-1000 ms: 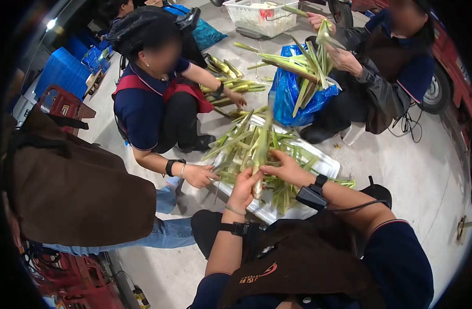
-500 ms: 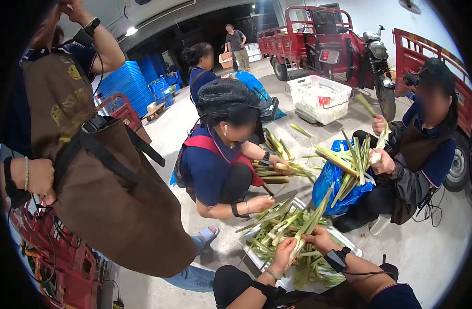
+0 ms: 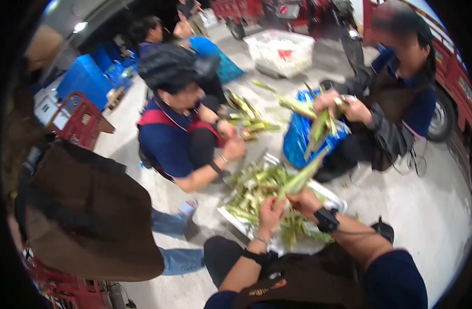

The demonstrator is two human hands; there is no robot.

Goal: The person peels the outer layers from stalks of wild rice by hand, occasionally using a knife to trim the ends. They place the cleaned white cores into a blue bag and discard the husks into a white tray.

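Over a white tray (image 3: pixel 335 199) full of green leaves and husk peelings (image 3: pixel 254 188), both my hands grip one long leafy stalk (image 3: pixel 304 177), which looks like water bamboo. Its pale green leaves point up and away from me. My left hand (image 3: pixel 271 213) is closed around the lower part. Just to the right, my right hand (image 3: pixel 304 202) pinches the stalk close to the left fingers. The stalk's bottom end is hidden by my hands.
A crouching co-worker (image 3: pixel 171 134) works at the left of the tray, near a stalk pile (image 3: pixel 243 105). Another co-worker (image 3: pixel 401 103) handles stalks over a blue bag (image 3: pixel 295 141). A standing person's brown apron (image 3: pixel 91 221) is close on my left. Behind are a white crate (image 3: pixel 280 54) and red vehicles.
My view has swung, so the scene sits further left and higher. My hands still hold the stalk. The right-hand co-worker's hands have come closer together and their stalks now point down.
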